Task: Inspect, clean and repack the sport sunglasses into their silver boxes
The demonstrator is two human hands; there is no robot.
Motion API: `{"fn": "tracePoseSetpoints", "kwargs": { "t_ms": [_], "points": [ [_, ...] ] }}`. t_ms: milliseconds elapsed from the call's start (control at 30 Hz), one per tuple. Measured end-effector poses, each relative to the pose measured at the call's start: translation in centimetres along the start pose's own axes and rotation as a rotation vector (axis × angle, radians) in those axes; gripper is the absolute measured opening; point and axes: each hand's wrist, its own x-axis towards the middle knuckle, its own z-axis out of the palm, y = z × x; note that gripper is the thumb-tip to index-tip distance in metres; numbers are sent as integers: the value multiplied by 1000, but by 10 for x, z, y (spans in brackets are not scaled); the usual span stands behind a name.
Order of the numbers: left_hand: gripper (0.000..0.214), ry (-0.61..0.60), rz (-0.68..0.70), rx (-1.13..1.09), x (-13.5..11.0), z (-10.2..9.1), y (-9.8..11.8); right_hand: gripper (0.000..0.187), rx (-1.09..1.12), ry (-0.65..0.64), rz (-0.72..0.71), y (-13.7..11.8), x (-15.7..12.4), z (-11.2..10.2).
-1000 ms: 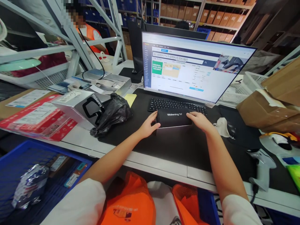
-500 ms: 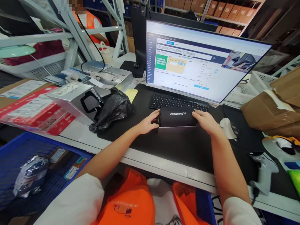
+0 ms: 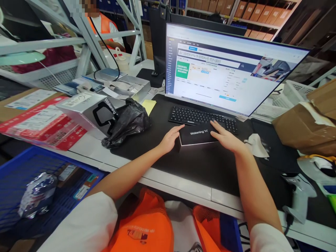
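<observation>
- left hand: fingers straight, flat against the left end of the black box
- right hand: fingers spread wide over its right end
- box sits right by the keyboard

Left hand: lay palm-inward, fingers straight and together, bare forearm stretched forward. Right hand: lay palm-down, fingers straight, slightly spread, bare forearm stretched forward.

Tall warehouse shelves of brown cardboard boxes line the back, and a pale grey steel frame rises left above the long white bench.
</observation>
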Motion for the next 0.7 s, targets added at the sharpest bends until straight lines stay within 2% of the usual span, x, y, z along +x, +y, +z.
{"fn": "tracePoseSetpoints", "kwargs": {
  "t_ms": [67,133,200,300,367,433,533,600,633,700],
  "points": [
    [52,-48,26,51,-3,1,4,69,-98,-6,-27,-1,2,6],
    [64,-90,41,133,-5,1,7,63,-199,-13,-43,-4,4,13],
    [69,-114,52,207,-6,1,8,55,-318,30,-48,-10,3,20],
    [53,-133,58,253,-5,0,6,46,-483,149,-46,-26,-1,27],
    [46,-144,72,265,-3,1,6,46,-495,136,-62,-38,-7,32],
    [43,-158,102,306,-3,2,10,52,-426,32,-98,-49,-15,39],
    [44,-160,209,483,-6,-1,29,80,-412,-75,-160,-58,-27,51],
    [44,-90,333,642,-12,-15,48,96,-494,-75,-175,-60,-33,58],
    [44,-7,397,715,-17,-28,59,100,-537,-71,-166,-60,-34,61],
    [46,290,476,833,-31,-65,78,100,-587,-76,-134,-59,-35,64]
  ]
}}
